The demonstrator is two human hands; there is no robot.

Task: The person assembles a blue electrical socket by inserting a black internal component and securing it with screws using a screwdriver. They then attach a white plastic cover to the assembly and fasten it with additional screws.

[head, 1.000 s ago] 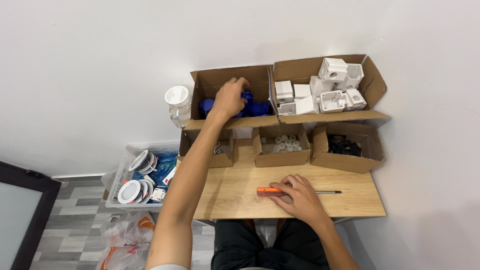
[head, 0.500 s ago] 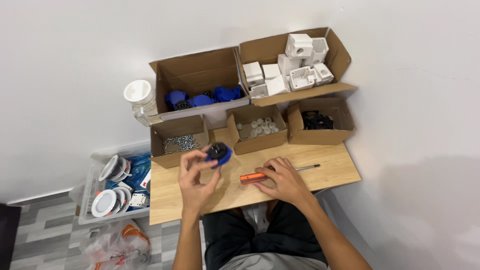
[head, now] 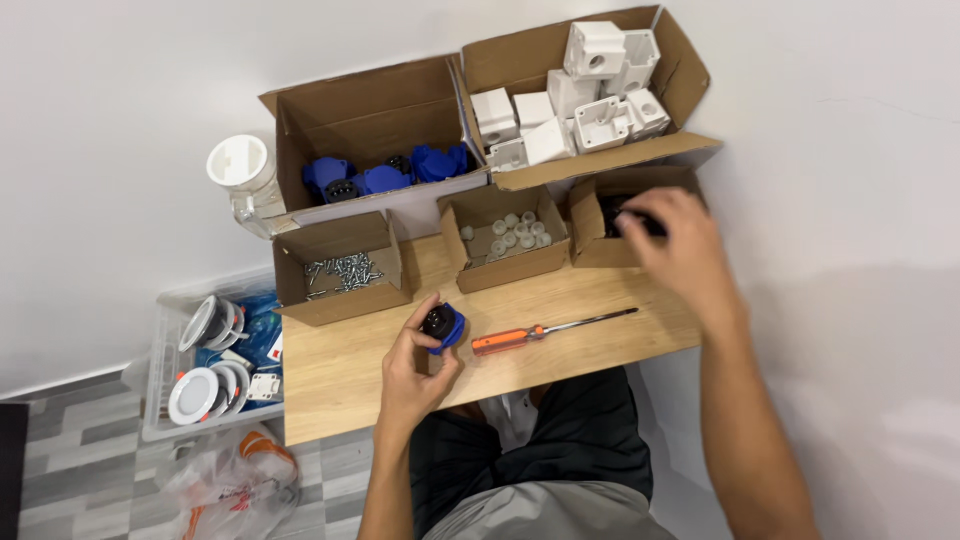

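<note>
Right hand off the orange screwdriver now, reaching into the small box up right, grip blurred, can't tell. Left hand clasping the blue socket just left of the screwdriver, bare desk further left

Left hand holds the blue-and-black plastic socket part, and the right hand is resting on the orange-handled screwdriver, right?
Not quite. In the head view the left hand does hold the blue-and-black plastic socket part, but the right hand reaches into the small cardboard box; the orange-handled screwdriver lies untouched.
</note>
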